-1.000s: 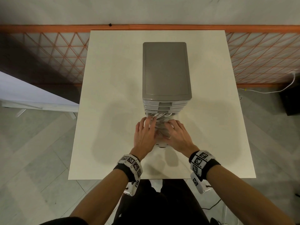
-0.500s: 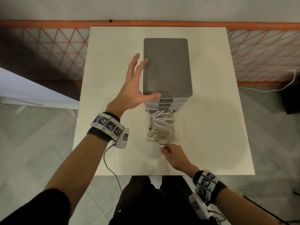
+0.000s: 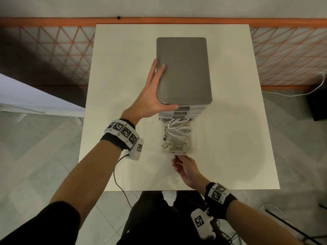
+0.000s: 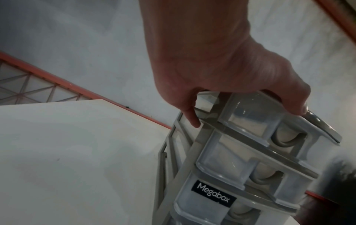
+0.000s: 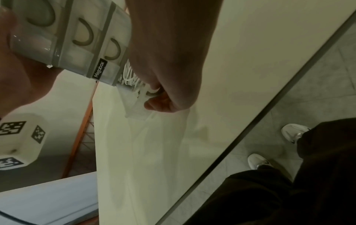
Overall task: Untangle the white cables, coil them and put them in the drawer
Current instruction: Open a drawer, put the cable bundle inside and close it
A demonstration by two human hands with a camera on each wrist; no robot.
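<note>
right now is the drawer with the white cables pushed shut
No, the bottom drawer is pulled out of the drawer unit, with the white cables lying open to view inside it.

Cables' (image 3: 177, 137) far loops under cabinet (image 3: 183, 69).

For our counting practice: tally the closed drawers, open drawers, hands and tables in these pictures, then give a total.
Closed drawers: 3
Open drawer: 1
Hands: 2 (left hand, right hand)
Table: 1
Total: 7
</note>
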